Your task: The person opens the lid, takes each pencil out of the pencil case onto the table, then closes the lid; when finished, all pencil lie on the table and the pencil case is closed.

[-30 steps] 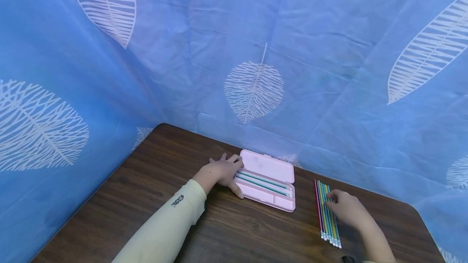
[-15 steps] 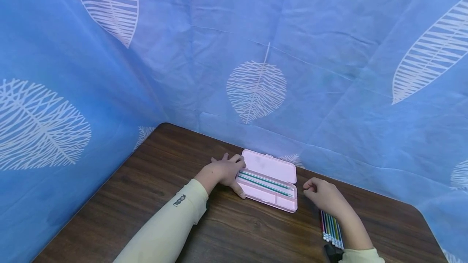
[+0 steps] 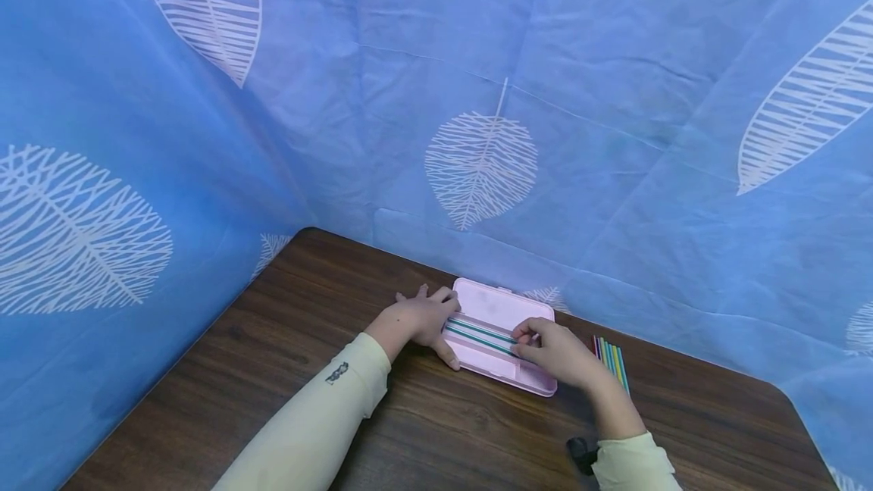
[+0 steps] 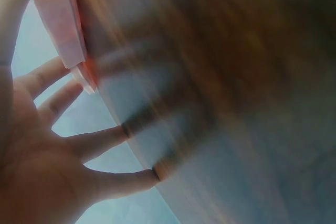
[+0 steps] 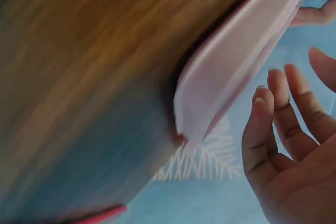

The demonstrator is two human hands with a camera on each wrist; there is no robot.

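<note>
A pink pencil case (image 3: 486, 298) lies with its lid raised at the back of the table, two green pencils (image 3: 480, 338) in its long compartment. My left hand (image 3: 421, 320) rests at the case's left end, fingers spread, thumb along the near side; in the left wrist view two fingertips meet the case (image 4: 62, 22). Over the case's right part is my right hand (image 3: 554, 348), its fingertips at the pencils' right ends. In the right wrist view that hand (image 5: 296, 145) has bent fingers and a gap to the thumb, with nothing visible between them.
A row of several coloured pencils (image 3: 612, 358) lies on the brown table (image 3: 436, 430) right of the case, partly behind the right forearm. A blue leaf-patterned curtain (image 3: 382, 135) hangs behind the table's back edge.
My right hand has left the row of coloured pencils and moved left to over the case. My left hand has stayed at the case's left end.
</note>
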